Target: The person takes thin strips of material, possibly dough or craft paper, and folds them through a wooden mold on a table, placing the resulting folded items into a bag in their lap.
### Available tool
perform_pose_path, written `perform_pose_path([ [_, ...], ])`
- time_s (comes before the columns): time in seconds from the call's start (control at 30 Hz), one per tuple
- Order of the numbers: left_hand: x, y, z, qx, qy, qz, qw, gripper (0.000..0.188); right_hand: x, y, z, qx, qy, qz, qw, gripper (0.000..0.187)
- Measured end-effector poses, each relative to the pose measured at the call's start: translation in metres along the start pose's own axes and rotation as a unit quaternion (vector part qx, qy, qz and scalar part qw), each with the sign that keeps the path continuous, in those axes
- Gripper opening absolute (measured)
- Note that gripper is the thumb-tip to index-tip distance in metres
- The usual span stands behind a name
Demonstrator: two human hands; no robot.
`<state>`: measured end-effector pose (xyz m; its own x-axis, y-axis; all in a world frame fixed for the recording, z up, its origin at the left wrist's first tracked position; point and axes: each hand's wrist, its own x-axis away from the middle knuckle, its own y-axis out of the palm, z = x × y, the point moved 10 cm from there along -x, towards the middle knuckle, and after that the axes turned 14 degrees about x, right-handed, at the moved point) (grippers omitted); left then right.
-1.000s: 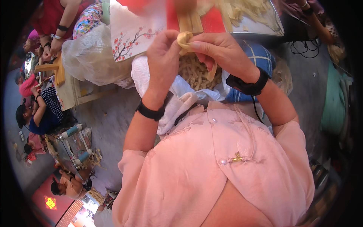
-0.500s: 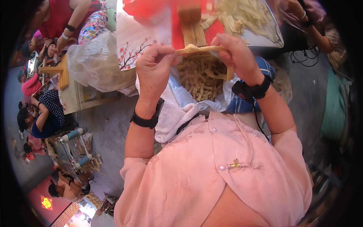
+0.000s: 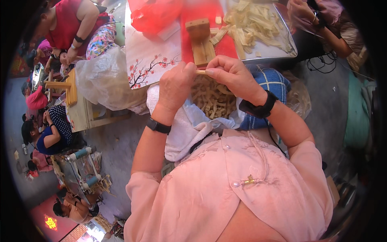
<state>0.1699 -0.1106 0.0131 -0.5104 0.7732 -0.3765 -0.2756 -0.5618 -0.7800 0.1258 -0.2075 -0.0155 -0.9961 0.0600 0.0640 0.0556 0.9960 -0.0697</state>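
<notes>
My left hand (image 3: 176,84) and my right hand (image 3: 236,78) are close together above a white-lined container (image 3: 189,108) on my lap. Between their fingertips they pinch a pale yellow flat strip (image 3: 201,72). Only a short piece of it shows; the fingers cover the rest. Below the hands, many short, knotted-looking tan strips (image 3: 213,99) fill the container. Just beyond the fingers stands a wooden block tool (image 3: 201,44) with an upright end piece. Loose pale strips (image 3: 254,24) are heaped on a metal-edged tray (image 3: 278,56) at the far right of the table.
The table (image 3: 141,48) carries a blossom-patterned cover and a red plastic bag (image 3: 155,16). A white towel (image 3: 183,137) and a blue checked cloth (image 3: 268,82) flank the container. A wooden bench (image 3: 94,117) and a filled clear bag (image 3: 107,78) stand left. Other people sit nearby.
My hands have come closer together and a little lower. The strip, earlier stretched between them with a knot at its middle, is now mostly hidden by the fingers.
</notes>
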Motion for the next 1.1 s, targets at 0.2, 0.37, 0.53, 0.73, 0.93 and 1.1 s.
perform_pose_path([
  [0.2,-0.011,0.03,-0.051,0.477,-0.217,-0.01,0.852,0.01,-0.022,-0.041,0.002,0.111,-0.031,0.105,0.988,0.018],
  [0.37,-0.021,0.033,-0.064,0.533,-0.253,0.03,0.807,0.016,-0.036,-0.054,0.01,0.192,-0.041,0.126,0.972,0.023],
  [0.53,-0.03,0.032,-0.089,0.412,-0.235,0.056,0.879,0.02,-0.045,-0.051,-0.002,0.204,-0.09,0.16,0.962,0.02],
  [0.73,-0.017,0.017,-0.066,0.219,-0.281,0.015,0.934,0.025,-0.038,-0.057,0.016,0.373,-0.065,0.18,0.908,0.017],
  [0.93,0.004,0.012,-0.032,0.302,-0.183,0.031,0.935,0.028,0.006,-0.03,-0.045,0.408,-0.203,0.179,0.872,0.014],
  [1.1,0.066,0.078,-0.017,0.782,-0.435,0.092,0.437,0.033,0.04,0.031,-0.068,0.306,-0.369,0.121,0.869,0.014],
])
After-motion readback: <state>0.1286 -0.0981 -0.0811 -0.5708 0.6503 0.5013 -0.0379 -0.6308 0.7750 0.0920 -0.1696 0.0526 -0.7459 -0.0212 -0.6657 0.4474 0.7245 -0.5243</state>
